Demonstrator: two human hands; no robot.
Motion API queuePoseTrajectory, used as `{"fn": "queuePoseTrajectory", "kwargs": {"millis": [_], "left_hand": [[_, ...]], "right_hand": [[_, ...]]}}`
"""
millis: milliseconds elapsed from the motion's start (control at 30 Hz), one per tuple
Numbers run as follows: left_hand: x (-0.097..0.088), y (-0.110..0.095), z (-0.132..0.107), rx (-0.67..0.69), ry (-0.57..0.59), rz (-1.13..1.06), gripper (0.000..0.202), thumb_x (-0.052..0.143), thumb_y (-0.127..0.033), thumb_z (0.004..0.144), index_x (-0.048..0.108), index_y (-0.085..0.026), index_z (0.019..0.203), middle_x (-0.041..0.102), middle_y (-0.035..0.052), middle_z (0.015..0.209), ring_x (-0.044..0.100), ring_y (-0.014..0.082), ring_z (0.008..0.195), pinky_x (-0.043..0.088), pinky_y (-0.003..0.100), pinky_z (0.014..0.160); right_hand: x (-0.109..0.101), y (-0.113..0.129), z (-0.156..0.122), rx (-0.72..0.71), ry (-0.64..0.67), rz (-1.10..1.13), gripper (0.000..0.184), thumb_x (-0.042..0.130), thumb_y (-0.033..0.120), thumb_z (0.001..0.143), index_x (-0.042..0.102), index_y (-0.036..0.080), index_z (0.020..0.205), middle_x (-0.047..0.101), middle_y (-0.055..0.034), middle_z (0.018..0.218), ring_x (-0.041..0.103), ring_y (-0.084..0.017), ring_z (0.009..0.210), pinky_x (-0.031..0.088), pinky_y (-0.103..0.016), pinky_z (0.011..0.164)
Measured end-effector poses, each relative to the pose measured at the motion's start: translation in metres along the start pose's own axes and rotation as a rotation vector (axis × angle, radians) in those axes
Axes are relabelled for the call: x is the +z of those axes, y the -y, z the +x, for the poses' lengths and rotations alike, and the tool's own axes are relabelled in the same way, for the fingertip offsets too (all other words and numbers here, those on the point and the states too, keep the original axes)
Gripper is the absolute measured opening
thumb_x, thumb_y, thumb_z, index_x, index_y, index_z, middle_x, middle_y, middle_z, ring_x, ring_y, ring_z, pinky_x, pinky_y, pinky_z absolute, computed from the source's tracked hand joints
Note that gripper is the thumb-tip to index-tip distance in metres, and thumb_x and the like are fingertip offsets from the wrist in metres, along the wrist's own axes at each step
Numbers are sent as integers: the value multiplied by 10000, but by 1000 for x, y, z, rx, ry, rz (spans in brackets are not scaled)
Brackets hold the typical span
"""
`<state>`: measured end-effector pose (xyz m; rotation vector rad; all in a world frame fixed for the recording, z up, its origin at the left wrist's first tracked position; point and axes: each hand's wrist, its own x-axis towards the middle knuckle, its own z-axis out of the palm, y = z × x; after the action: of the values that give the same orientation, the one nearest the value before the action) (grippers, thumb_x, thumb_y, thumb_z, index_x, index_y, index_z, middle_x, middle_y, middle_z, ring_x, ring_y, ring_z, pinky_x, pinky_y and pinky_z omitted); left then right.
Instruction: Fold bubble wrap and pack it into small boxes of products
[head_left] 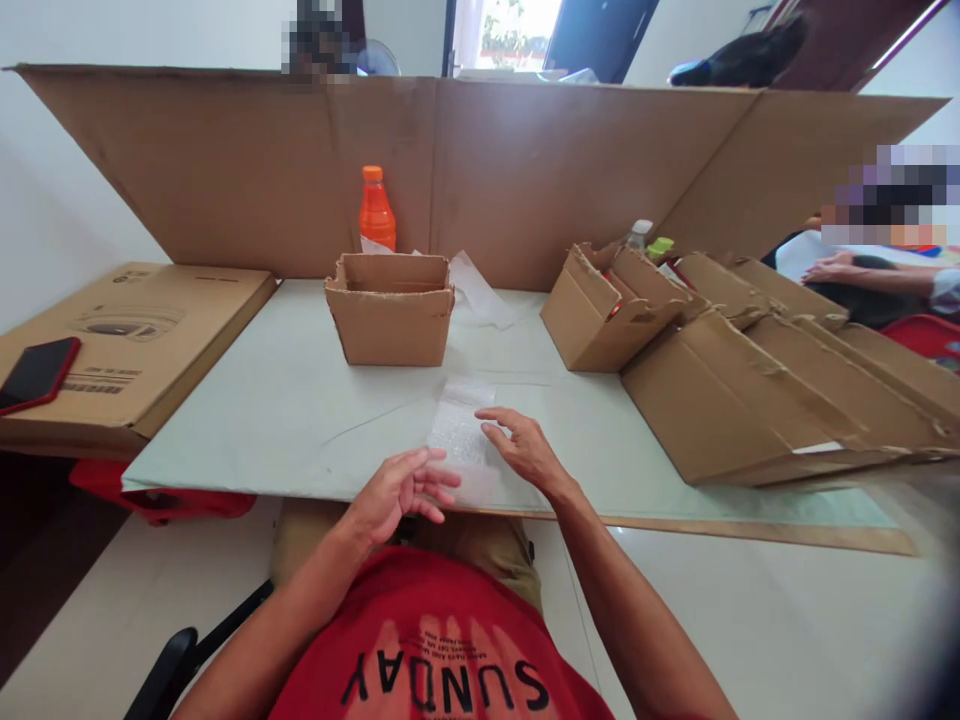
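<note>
A clear, textured plastic piece that looks like bubble wrap [459, 425] lies flat near the table's front edge. My left hand [401, 492] hovers at its near left side, fingers spread and nothing in them. Over its right side hangs my right hand [517, 445], with thumb and fingers apart and nothing between them. Whether either hand touches the plastic I cannot tell. Beyond it stands an open-topped cardboard box [394, 325], whose inside is mostly hidden by its front wall.
An orange bottle [376, 212] and a thin white sheet [478, 290] are behind the box. Several cardboard boxes [750, 400] crowd the right side. On the left, a phone [39, 374] rests on a flat carton [150, 320]. A tall cardboard panel [525, 180] closes the back. Another person's hand [832, 268] shows far right.
</note>
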<state>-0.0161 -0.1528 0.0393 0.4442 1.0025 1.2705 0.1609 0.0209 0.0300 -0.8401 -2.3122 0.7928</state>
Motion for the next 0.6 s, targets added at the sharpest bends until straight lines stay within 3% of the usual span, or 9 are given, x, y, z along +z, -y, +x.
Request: {"fn": "queuePoseTrajectory", "kwargs": {"millis": [133, 200, 267, 367, 467, 533, 600], "left_hand": [[-2, -11, 39, -156, 2, -3, 520, 551, -555, 925, 467, -144, 1233, 749, 178, 965, 732, 242, 733, 562, 300, 524], [-4, -10, 51, -200, -7, 11, 527, 549, -538, 932, 439, -154, 1275, 747, 158, 940, 737, 246, 720, 564, 300, 517], [-5, -7, 54, -184, -25, 11, 579, 602, -504, 910, 397, -164, 1332, 744, 143, 935, 739, 247, 725, 567, 301, 524], [-5, -1, 46, -94, -90, 24, 713, 672, -419, 865, 310, -158, 1421, 738, 129, 954, 724, 227, 730, 563, 294, 539], [-6, 7, 29, 71, -207, 148, 752, 662, -367, 862, 291, -161, 1483, 714, 79, 933, 683, 181, 698, 534, 266, 555], [-9, 12, 17, 234, -305, 380, 655, 644, -304, 863, 404, -187, 1460, 700, 68, 968, 674, 179, 766, 557, 299, 667], [-15, 16, 7, 422, -330, 708, 546, 632, -197, 827, 559, -214, 1368, 692, 95, 1115, 667, 229, 979, 549, 390, 894]], "right_hand": [[-8, 4, -32, 79, -141, 4, 294, 511, 281, 940, 723, 233, 1138, 761, -74, 1138, 707, -217, 995, 582, -362, 812], [-7, 8, -50, 35, -203, -21, 284, 535, 277, 945, 706, 245, 1170, 754, -78, 1138, 700, -231, 1027, 572, -401, 877], [-1, 13, -65, -74, -161, -55, 300, 570, 261, 935, 682, 257, 1214, 747, -83, 1151, 687, -248, 1081, 546, -440, 947], [15, 18, -79, -202, -14, -115, 434, 637, 254, 893, 609, 248, 1326, 696, -120, 1277, 653, -288, 1162, 534, -485, 957], [33, 15, -82, -229, 57, -185, 464, 633, 230, 898, 579, 230, 1358, 633, -155, 1377, 614, -311, 1224, 528, -505, 953], [40, 12, -80, -236, 61, -198, 394, 579, 172, 923, 613, 240, 1310, 642, -145, 1369, 608, -298, 1241, 530, -492, 952], [42, 9, -76, -249, 52, -165, 373, 530, 116, 935, 641, 247, 1266, 660, -128, 1348, 610, -275, 1250, 535, -470, 955]]}}
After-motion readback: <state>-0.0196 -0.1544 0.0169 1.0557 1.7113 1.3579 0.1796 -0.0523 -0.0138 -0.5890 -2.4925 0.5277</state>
